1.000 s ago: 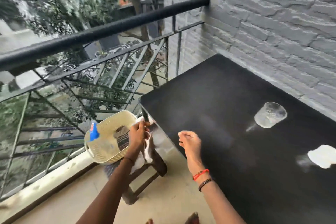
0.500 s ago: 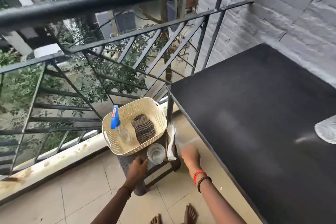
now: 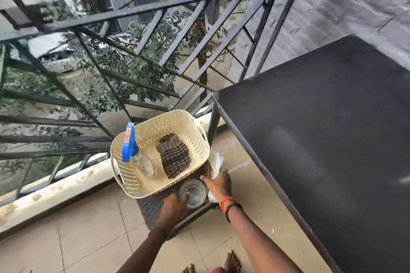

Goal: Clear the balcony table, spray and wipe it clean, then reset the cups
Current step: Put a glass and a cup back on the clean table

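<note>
A clear glass cup (image 3: 193,193) stands on a low dark stool (image 3: 153,208) to the left of the black table (image 3: 332,139). My left hand (image 3: 174,207) is curled against the cup's left side. My right hand (image 3: 218,185) lies flat at the cup's right, resting on a white cloth (image 3: 216,159) that hangs at the stool's edge. Behind the cup sits a cream perforated basket (image 3: 195,131). It holds a spray bottle with a blue head (image 3: 129,146) and a folded striped cloth (image 3: 175,157). The part of the tabletop in view is bare.
A black metal railing (image 3: 137,13) runs close behind the basket, above a pale kerb (image 3: 55,193). A grey brick wall (image 3: 355,6) backs the table. The floor is beige tile (image 3: 88,239), and my bare feet (image 3: 231,262) show at the bottom edge.
The view swung left and down, off the tabletop and its cups. My left hand came down to the glass cup on the stool. My right hand left the table edge for the white cloth.
</note>
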Motion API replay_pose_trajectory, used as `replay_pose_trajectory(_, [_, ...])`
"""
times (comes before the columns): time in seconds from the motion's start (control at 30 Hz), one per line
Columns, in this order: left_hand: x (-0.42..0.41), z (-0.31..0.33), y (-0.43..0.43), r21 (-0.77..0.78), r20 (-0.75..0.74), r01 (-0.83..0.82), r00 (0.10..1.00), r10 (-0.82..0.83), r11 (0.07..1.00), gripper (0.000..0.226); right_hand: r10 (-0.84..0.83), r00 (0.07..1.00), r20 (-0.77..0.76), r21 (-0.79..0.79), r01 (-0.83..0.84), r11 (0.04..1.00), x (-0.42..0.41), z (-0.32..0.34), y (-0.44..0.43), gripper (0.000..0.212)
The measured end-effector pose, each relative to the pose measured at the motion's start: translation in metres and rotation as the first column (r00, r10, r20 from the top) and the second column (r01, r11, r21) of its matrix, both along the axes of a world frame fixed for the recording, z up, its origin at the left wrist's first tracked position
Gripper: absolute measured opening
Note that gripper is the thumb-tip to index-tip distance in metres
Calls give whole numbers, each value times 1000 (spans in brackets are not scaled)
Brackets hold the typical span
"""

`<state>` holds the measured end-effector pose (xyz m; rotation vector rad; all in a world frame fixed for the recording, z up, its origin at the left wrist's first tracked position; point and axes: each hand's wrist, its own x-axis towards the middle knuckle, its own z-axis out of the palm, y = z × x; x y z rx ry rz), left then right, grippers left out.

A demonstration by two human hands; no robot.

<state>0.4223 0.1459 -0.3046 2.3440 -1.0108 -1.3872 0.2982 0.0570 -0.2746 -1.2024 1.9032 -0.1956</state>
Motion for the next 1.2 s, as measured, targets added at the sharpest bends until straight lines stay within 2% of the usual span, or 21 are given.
replay_pose_trajectory(0.07, [2, 3, -1, -12, -4, -4, 1000, 4, 1000, 41, 13, 1000, -15, -12, -13, 1000, 0, -5, -1, 67])
replay_pose_trajectory(0.13, [3, 4, -3, -9, -66, -86, 994, 85, 996, 34, 24, 999, -29, -19, -24, 1000, -1, -10, -2, 63])
replay_pose_trajectory(0.27, [4, -2, -4, -1, 20, -19, 1000, 20, 1000, 43, 26, 999, -32, -8, -26, 1000, -5, -11, -5, 48])
replay_pose_trajectory(0.43, [1, 18, 1, 28, 1, 25, 1000, -25, 999, 35, 8, 1000, -21, -25, -8, 1000, -12, 4, 1, 45])
replay_pose_trajectory(0.53, [-2, 38, 9, 19, 24, 74, 997, -74, 997, 20, 13, 999, -30, -50, -15, 999, -20, 22, 9, 42])
replay_pose_trajectory(0.63, [2, 50, 19, 50, 34, 80, 996, -82, 996, 19, 31, 999, -38, -67, -34, 997, -26, 41, 19, 42])
replay_pose_trajectory(0.8, [4, 97, 24, 116, 126, 186, 972, -200, 976, 27, 40, 999, -21, -84, -41, 996, -32, 88, 40, 42])
replay_pose_trajectory(0.93, [2, 140, 21, 116, 65, 168, 982, -176, 979, 30, 57, 998, 18, -95, -55, 994, -32, 125, 56, 44])
replay_pose_trajectory(1.0, [3, 161, 16, 111, 67, 161, 983, -169, 981, 22, 58, 997, 46, -120, -52, 991, -32, 143, 63, 46])
replay_pose_trajectory(1.1, [3, 193, 7, 76, 58, 176, 982, -180, 981, 25, 59, 995, 86, -179, -43, 983, -31, 168, 68, 50])
replay_pose_trajectory(1.2, [-1, 230, -7, 41, 81, 218, 972, -220, 975, 31, 44, 997, 60, -231, -29, 972, -34, 200, 65, 49])
